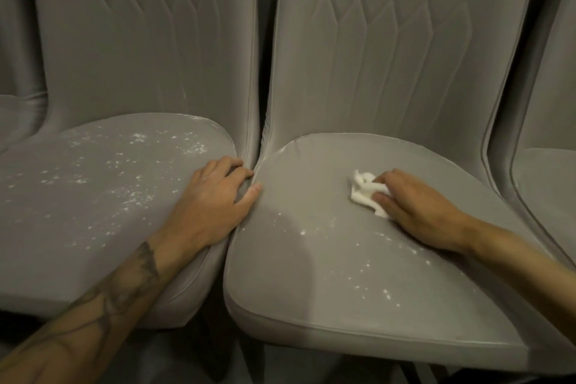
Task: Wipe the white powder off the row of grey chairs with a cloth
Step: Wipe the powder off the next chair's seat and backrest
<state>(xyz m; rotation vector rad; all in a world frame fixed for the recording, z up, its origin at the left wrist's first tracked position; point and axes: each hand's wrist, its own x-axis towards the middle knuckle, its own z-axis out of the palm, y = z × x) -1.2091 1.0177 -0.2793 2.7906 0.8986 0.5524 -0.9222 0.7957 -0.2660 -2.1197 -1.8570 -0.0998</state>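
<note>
While the right hand [414, 212] pins the crumpled white cloth [364, 192] against the seat of the right chair [311, 184], white powder [371, 274] speckles its front. The left hand [215, 199] rests relaxed on the powder-flecked left chair [93, 227], fingertips in the gap.

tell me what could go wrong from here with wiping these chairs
1. The left hand rests on the left seat, which is dusted with powder; it may grind it into the fabric or carry it over.
2. The cloth in the right hand is small and bunched, so strokes may push powder into the gap between seats.
3. Specks near the front edge of the right seat could be missed.
</note>
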